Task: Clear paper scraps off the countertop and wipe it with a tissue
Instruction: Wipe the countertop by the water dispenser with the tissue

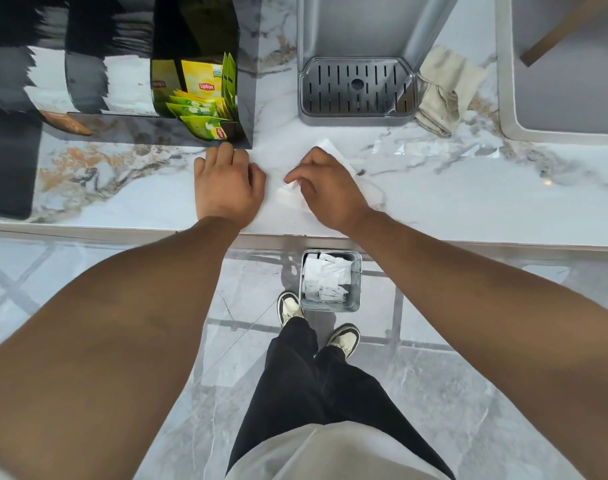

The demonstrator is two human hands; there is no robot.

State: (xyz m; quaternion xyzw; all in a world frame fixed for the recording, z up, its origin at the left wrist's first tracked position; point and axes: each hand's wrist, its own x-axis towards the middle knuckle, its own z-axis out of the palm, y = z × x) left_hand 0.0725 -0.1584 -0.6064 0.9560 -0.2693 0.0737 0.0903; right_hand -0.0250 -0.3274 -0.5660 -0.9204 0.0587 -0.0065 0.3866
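Note:
My right hand [325, 187] presses a white tissue [333, 152] onto the marble countertop [451, 199], fingers bent over it; white edges of the tissue stick out above and below the hand. My left hand [226, 183] rests palm down on the counter just left of it, fingers curled against the front corner of the black organizer [245, 133], holding nothing that I can see. On the floor below the counter edge stands a small metal bin [356, 289] filled with white paper scraps [325, 278].
The black organizer holds yellow-green Lipton tea packets [198, 109] and white sachets. A grey drip tray [358, 90] of a dispenser sits behind the hands, a crumpled beige cloth [441, 91] to its right, then a sink [572, 64]. My feet stand beside the bin.

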